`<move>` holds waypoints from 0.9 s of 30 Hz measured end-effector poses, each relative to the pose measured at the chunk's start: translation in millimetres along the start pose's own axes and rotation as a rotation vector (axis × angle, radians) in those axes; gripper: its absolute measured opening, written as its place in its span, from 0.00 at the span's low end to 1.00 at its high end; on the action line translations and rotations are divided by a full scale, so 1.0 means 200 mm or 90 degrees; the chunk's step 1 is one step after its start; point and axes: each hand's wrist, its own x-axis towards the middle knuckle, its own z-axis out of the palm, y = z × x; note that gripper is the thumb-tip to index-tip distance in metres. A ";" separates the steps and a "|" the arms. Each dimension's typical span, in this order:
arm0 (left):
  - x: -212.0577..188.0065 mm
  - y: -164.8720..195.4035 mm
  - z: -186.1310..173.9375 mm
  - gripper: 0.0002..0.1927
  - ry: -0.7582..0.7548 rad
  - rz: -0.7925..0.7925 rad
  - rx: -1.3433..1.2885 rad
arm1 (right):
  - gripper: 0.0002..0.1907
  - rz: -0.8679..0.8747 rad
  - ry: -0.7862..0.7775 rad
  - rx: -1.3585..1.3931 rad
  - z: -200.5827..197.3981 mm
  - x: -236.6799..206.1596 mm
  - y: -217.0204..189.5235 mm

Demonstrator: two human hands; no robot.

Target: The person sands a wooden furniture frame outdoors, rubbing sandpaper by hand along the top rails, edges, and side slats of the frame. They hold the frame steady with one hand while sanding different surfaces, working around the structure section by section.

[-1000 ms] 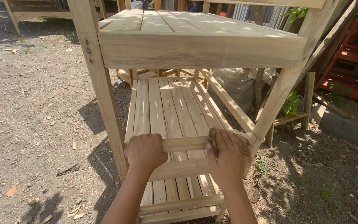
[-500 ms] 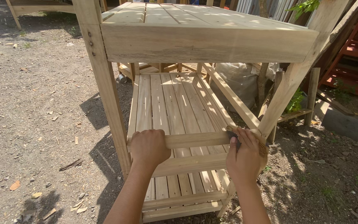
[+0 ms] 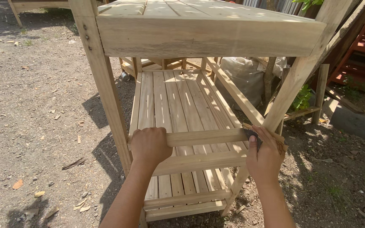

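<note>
A pale slatted wooden table (image 3: 208, 29) stands on gravelly ground (image 3: 34, 105), with a slatted lower shelf (image 3: 178, 101) beneath its top. The left hand (image 3: 150, 145) has its grip over the front crossbar (image 3: 203, 137); the right hand (image 3: 267, 156) presses a dark sanding pad (image 3: 253, 136) at the bar's right end, against the leg (image 3: 292, 84). Wood chips (image 3: 43, 198) lie left of the grips

Open room lies over the pale wooden slatted shelf (image 3: 182, 101) at frame centre. The slanted wooden brace (image 3: 233, 90) and thick left leg (image 3: 104, 84) block the sides; behind, perhaps a grey sack (image 3: 246, 76).
</note>
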 end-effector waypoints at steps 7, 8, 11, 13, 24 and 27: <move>-0.01 0.01 -0.01 0.03 -0.007 -0.005 -0.011 | 0.19 0.015 0.015 -0.041 0.12 -0.06 0.07; -0.01 0.01 -0.01 0.03 -0.006 -0.005 -0.011 | 0.19 0.018 0.011 -0.037 0.13 -0.07 0.08; -0.01 0.01 -0.01 0.03 -0.030 -0.007 0.002 | 0.19 0.030 0.005 -0.024 0.13 -0.08 0.12; -0.01 0.01 -0.01 0.02 -0.040 -0.010 0.005 | 0.19 0.041 0.004 -0.007 0.11 -0.07 0.13; 0.00 0.00 0.00 0.05 0.007 -0.021 -0.038 | 0.20 -0.190 -0.061 0.104 0.25 -0.11 -0.71; 0.00 -0.01 0.00 0.09 0.012 0.012 0.005 | 0.19 -0.164 -0.065 0.150 0.31 -0.16 -0.80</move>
